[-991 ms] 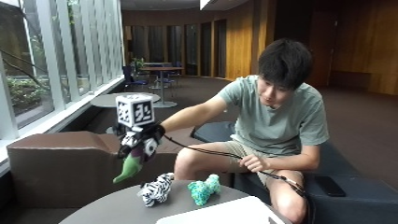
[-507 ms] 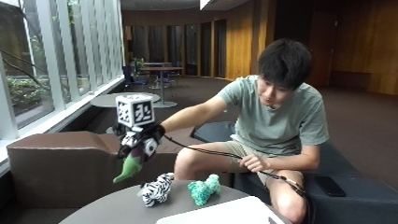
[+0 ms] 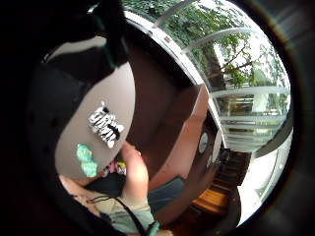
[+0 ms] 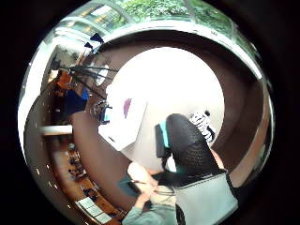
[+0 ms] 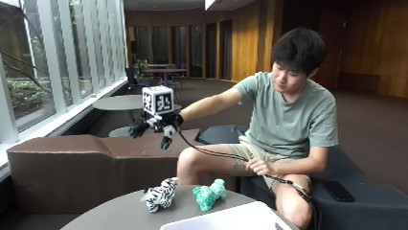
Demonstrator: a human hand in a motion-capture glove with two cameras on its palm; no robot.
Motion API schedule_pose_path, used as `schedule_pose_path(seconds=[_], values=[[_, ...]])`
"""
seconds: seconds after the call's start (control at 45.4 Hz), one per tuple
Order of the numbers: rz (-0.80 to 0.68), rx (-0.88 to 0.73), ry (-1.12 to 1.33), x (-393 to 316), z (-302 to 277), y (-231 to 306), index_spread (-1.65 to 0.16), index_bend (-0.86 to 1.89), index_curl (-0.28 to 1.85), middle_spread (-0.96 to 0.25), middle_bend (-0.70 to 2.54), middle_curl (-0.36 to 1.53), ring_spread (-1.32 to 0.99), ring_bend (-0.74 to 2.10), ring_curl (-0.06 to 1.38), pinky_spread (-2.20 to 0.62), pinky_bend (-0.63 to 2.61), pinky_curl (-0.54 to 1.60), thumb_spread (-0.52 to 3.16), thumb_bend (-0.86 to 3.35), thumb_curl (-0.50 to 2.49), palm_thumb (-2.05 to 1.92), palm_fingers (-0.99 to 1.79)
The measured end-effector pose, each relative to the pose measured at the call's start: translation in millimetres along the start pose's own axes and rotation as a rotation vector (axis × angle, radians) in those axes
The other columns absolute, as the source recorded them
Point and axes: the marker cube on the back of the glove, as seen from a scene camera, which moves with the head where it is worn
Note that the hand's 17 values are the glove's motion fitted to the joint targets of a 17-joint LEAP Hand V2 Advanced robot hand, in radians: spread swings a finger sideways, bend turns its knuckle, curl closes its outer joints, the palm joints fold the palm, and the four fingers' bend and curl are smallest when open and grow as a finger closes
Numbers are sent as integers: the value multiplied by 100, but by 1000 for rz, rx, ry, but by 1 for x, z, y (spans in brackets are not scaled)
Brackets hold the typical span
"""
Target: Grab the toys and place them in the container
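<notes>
From the outside view, the person's black-gloved right hand [image 5: 156, 128] is stretched out at arm's length, raised well above the round grey table [image 5: 115, 215], fingers hanging loosely spread and grasping nothing. On that table a black-and-white striped plush zebra [image 5: 159, 193] lies just beside a teal green plush toy [image 5: 209, 193], the two close but apart. Near them, at the table's edge, shows the rim of a white rectangular container [image 5: 220, 221].

In the little-finger-side palm view, the zebra [image 3: 106, 125] and the green toy [image 3: 86, 161] lie on the table [image 3: 120, 93], below the palm.

In the thumb-side palm view, a gloved finger [image 4: 190, 150] juts across the table [image 4: 178, 79], the zebra [image 4: 204, 124] lies beside it, and the white container [image 4: 124, 123] sits near the table's edge.
</notes>
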Motion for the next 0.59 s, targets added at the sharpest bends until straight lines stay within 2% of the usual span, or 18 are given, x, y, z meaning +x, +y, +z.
schedule_pose_path(seconds=[0.154,0.264,0.374,0.529,0.595], values=[[11,-132,-1,37,106,16,-5,1,6,10,22,41,-2,96,41,0,129,39,132,0,40,6,-10],[137,-324,107,66,188,38,-4,2,6,11,24,42,-3,100,42,-2,133,39,129,-4,38,2,-10],[282,-480,170,71,242,48,-3,3,6,12,24,43,-4,104,43,-3,135,39,122,-8,35,-8,-12],[358,-448,18,72,278,55,-1,8,8,12,28,44,-7,110,43,-8,134,39,118,-5,33,-5,0],[339,-413,22,74,281,52,-2,13,9,8,44,49,-12,115,43,-14,131,36,124,2,34,5,27]])
